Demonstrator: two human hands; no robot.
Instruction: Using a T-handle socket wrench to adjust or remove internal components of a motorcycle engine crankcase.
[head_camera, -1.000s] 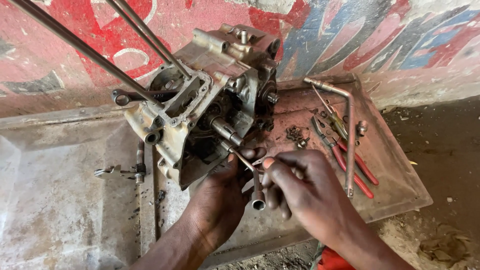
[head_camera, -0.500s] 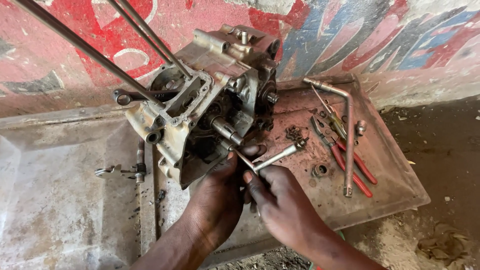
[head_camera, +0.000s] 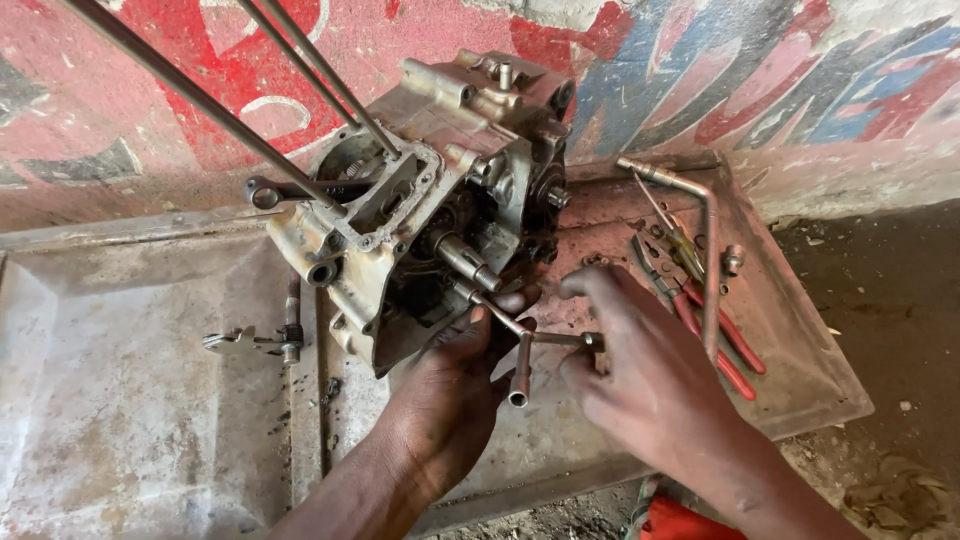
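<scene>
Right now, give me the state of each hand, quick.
Left hand: pressed against the engine case, fingers curled beside the T-wrench; grip cannot be told.
Right hand: closed on the T-wrench crossbar.

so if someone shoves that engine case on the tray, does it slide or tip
The engine case looks like thick cast metal, so probably heavy and stiff. It sits tilted, steadied by the left hand, so it may rock or tip. The tray looks grimy, perhaps slippery.
</scene>
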